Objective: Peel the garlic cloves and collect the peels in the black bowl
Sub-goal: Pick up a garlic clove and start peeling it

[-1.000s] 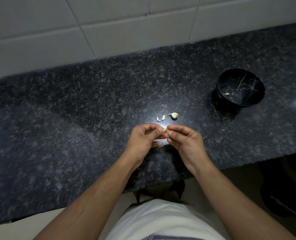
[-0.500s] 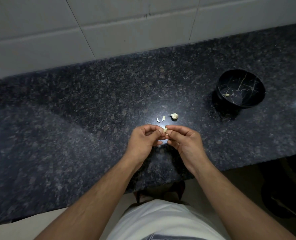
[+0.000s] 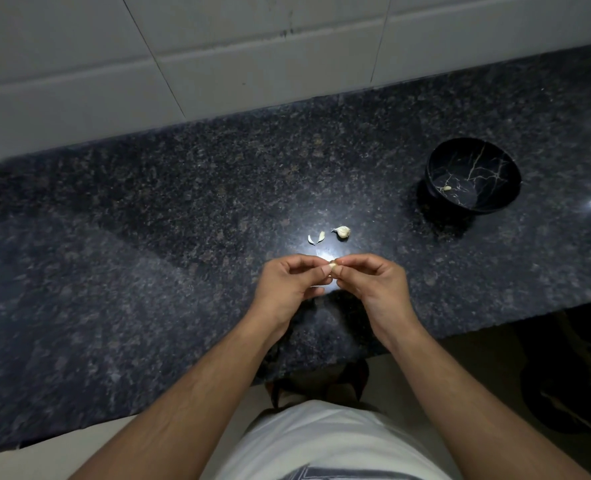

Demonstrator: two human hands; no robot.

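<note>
My left hand [image 3: 288, 287] and my right hand [image 3: 373, 285] meet fingertip to fingertip over the dark counter, both pinching one small garlic clove [image 3: 333, 264]; most of it is hidden by the fingers. Just beyond the hands a whole unpeeled clove [image 3: 343, 232] lies on the counter, with two thin pale peel pieces [image 3: 316, 238] to its left. The black bowl [image 3: 473, 175] with gold veining stands at the far right and holds a small pale scrap [image 3: 445, 188].
The dark speckled granite counter [image 3: 148, 254] ends at a white tiled wall [image 3: 217, 53] behind. Its front edge [image 3: 494, 329] runs below my hands, with the floor and a dark object [image 3: 564, 393] at lower right.
Both hands stay together on the clove, with only slight finger shifts. The clove and peels on the counter and the bowl have not moved.
</note>
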